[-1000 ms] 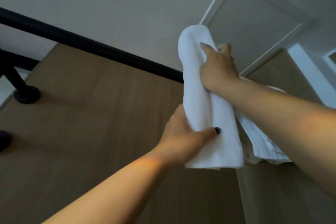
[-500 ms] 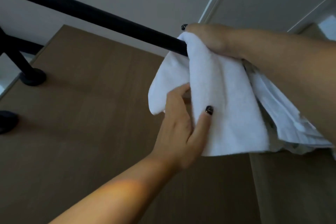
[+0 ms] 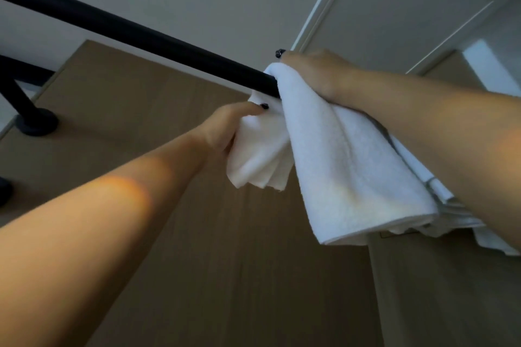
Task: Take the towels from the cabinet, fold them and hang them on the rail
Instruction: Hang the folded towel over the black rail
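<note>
View: from below, looking up along two bare forearms toward a rail, a wooden panel and a pale ceiling.
Rail: a black round towel rail (image 3: 146,39) runs from the upper left down toward the centre, where it disappears under cloth.
Rail bracket: a black strut with a round foot (image 3: 38,121) sits on the wooden panel at the far left.
Towel: a white folded towel (image 3: 346,166) is draped over the rail at its right end; the thick near half hangs down toward the camera, and a thinner layered end hangs behind the rail, to the left.
Left hand: the left hand (image 3: 225,129) holds the thinner hanging end just under the rail, fingers closed on the cloth, a dark-painted thumbnail showing.
Right hand: the right hand (image 3: 313,70) rests on top of the towel where it crosses the rail, fingers curled over the far side and pressing the cloth; one dark fingernail shows beyond.
Other cloth: more white folded fabric (image 3: 451,205) shows beneath the right forearm; where it hangs from cannot be told.
Wooden panel: a brown wood-grain surface (image 3: 141,127) fills the background behind the rail.
</note>
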